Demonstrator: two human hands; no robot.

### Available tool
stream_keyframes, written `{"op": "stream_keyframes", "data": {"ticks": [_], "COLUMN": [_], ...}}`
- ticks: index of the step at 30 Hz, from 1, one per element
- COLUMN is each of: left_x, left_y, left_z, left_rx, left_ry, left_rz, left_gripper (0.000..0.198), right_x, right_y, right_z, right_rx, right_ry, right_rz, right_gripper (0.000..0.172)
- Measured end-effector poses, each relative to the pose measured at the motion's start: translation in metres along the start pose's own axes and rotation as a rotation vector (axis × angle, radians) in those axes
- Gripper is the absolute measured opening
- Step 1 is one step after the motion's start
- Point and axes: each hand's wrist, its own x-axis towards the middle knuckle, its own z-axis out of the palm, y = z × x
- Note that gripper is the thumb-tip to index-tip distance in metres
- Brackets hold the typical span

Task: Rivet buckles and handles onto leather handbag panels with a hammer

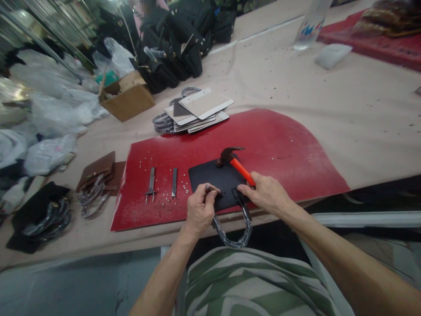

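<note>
My right hand (265, 189) is closed around the orange handle of a claw hammer (241, 169), whose dark head hovers over or rests on a black panel (204, 172); I cannot tell which. In my left hand (201, 206) a small metal punch (208, 188) is pinched between thumb and fingers above the panel's near edge. A plastic-wrapped handle (235, 242) hangs in a loop from that edge, over the table's front. Two metal prong punches, one forked (151, 184) and one plain (174, 182), lie to the left on the red mat (263, 131).
Behind the mat is a stack of pale panels (207, 104) with wrapped handles. Brown pieces (98, 169) and a black piece with handles (39, 219) lie left. Farther back are a cardboard box (128, 103), black bags (177, 52) and a plastic bottle (311, 26).
</note>
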Motion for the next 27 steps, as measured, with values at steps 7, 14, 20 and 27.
{"op": "stream_keyframes", "data": {"ticks": [7, 14, 20, 27], "left_x": [0.006, 0.007, 0.005, 0.005], "left_y": [-0.003, -0.005, -0.010, -0.010], "left_z": [0.007, 0.009, 0.010, 0.011], "left_rx": [0.169, 0.180, 0.179, 0.169], "left_ry": [-0.077, -0.142, -0.140, -0.106], "left_rz": [0.162, 0.235, 0.287, 0.314], "left_gripper": [0.009, 0.011, 0.013, 0.012], "right_x": [0.003, -0.008, -0.069, -0.094], "right_y": [0.005, 0.008, -0.002, 0.009], "right_z": [0.005, -0.025, -0.072, -0.091], "right_rx": [0.038, 0.321, 0.213, -0.052], "right_ry": [0.002, 0.008, 0.329, 0.219], "right_rz": [-0.029, -0.126, -0.248, -0.334], "right_gripper": [0.028, 0.034, 0.037, 0.034]}}
